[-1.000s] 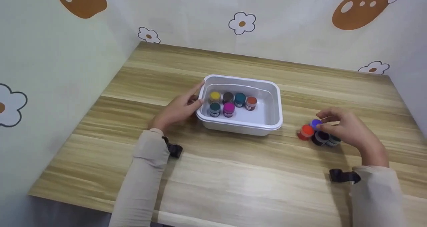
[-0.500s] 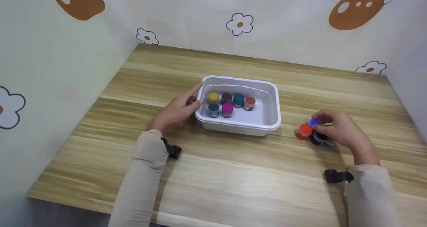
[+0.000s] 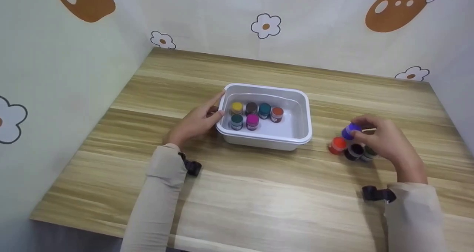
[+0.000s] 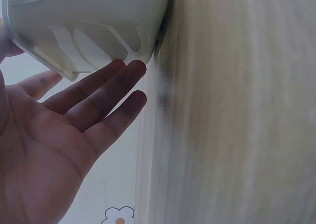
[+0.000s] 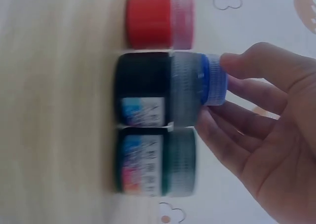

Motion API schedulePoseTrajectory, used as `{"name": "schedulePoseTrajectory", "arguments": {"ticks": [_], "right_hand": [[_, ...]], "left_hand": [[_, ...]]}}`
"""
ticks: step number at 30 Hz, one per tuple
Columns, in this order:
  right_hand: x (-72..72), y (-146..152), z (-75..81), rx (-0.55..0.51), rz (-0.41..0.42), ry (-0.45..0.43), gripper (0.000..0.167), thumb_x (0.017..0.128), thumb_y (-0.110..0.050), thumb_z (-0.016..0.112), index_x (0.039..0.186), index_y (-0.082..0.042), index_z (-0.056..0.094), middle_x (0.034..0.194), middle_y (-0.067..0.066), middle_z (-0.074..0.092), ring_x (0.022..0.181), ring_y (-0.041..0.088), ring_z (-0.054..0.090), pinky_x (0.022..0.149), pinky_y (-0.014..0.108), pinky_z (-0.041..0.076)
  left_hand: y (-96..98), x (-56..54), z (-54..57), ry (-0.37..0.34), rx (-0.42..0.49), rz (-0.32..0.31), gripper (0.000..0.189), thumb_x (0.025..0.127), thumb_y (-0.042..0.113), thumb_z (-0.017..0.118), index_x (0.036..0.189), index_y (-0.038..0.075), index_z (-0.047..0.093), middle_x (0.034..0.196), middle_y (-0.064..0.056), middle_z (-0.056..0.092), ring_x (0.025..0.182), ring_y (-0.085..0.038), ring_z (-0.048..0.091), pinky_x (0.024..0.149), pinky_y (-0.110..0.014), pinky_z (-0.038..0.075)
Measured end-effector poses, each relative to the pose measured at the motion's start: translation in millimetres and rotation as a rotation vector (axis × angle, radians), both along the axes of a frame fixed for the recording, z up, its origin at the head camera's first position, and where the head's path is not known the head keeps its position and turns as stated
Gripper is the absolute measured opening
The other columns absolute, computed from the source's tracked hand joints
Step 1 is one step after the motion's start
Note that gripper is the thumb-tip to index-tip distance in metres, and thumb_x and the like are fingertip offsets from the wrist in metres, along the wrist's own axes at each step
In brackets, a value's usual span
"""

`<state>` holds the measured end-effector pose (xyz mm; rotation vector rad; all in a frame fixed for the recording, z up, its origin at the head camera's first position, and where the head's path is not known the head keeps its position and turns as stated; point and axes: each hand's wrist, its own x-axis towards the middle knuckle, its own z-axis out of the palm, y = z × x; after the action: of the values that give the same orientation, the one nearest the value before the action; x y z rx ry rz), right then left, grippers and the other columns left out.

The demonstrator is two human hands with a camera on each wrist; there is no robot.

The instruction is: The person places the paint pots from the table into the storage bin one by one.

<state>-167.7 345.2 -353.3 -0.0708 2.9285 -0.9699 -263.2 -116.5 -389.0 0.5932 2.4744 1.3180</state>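
My right hand (image 3: 387, 141) pinches a small blue paint jar (image 3: 351, 131) between thumb and fingers, raised off the table. In the right wrist view the blue jar's ribbed cap (image 5: 216, 80) shows behind a dark paint jar (image 5: 143, 88). Close below stand a red paint jar (image 3: 337, 145), the dark jar and a dark green paint jar (image 5: 155, 162), upright. My left hand (image 3: 196, 124) rests against the left side of a white plastic tub (image 3: 261, 143), thumb and index at its rim. The left wrist view shows its other fingers (image 4: 106, 86) fairly straight, near or against the outer wall.
Inside the tub, several paint jars stand upright toward the left: yellow (image 3: 237, 108), brown (image 3: 251, 108), teal (image 3: 264, 110), orange-red (image 3: 276, 114), dark green (image 3: 237, 121) and magenta (image 3: 252, 121). The wooden table (image 3: 259, 192) meets patterned walls (image 3: 207, 19) at the back and sides.
My right hand has taken hold of the blue paint jar and lifted it from beside the others, slightly up and back. The left hand and tub have stayed in place.
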Motion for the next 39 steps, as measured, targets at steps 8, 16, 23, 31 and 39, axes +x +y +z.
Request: {"name": "schedulePoseTrajectory", "arguments": {"ticks": [8, 16, 23, 31, 39], "right_hand": [[0.6, -31, 25.3, -0.063, 0.053, 0.181, 0.037, 0.096, -0.016, 0.066, 0.122, 0.009, 0.061, 0.118, 0.027, 0.063, 0.105, 0.044, 0.063, 0.075, 0.0, 0.043], [-12.1, -81, 40.8, -0.123, 0.141, 0.298, 0.025, 0.09, -0.006, 0.07, 0.112, 0.006, 0.067, 0.109, 0.02, 0.069, 0.095, 0.022, 0.069, 0.083, 0.013, 0.053], [-36.5, -127, 35.5, -0.138, 0.249, 0.209, 0.025, 0.09, -0.002, 0.068, 0.113, 0.005, 0.066, 0.11, 0.018, 0.068, 0.102, 0.032, 0.066, 0.092, 0.047, 0.055], [-64.0, -162, 14.3, -0.084, 0.319, 0.115, 0.022, 0.088, -0.005, 0.069, 0.108, 0.004, 0.068, 0.104, 0.018, 0.069, 0.099, 0.03, 0.065, 0.091, 0.046, 0.055], [-77.2, -176, -1.2, 0.009, 0.33, 0.1, 0.022, 0.086, -0.007, 0.071, 0.107, 0.002, 0.069, 0.101, 0.015, 0.069, 0.092, 0.026, 0.063, 0.086, 0.041, 0.056]], "left_hand": [[-2.7, -0.4, 0.1, -0.002, 0.007, 0.007, 0.064, 0.102, 0.039, 0.05, 0.158, 0.04, 0.018, 0.154, -0.012, 0.041, 0.136, -0.027, 0.046, 0.113, -0.046, 0.038], [-1.7, 0.3, 0.2, 0.006, 0.01, 0.011, 0.064, 0.102, 0.036, 0.05, 0.158, 0.039, 0.019, 0.15, -0.015, 0.045, 0.134, -0.026, 0.049, 0.112, -0.043, 0.04], [-1.1, 0.5, -0.3, 0.025, -0.007, 0.014, 0.064, 0.102, 0.039, 0.05, 0.158, 0.04, 0.019, 0.156, -0.013, 0.039, 0.136, -0.027, 0.046, 0.115, -0.045, 0.035], [0.0, 0.6, -0.3, 0.021, -0.021, 0.02, 0.064, 0.101, 0.041, 0.05, 0.157, 0.043, 0.019, 0.155, -0.012, 0.039, 0.136, -0.028, 0.046, 0.115, -0.047, 0.034], [0.0, 1.8, 0.8, 0.023, -0.025, 0.028, 0.063, 0.101, 0.04, 0.05, 0.157, 0.043, 0.019, 0.151, -0.013, 0.045, 0.134, -0.025, 0.048, 0.114, -0.044, 0.036]]}}
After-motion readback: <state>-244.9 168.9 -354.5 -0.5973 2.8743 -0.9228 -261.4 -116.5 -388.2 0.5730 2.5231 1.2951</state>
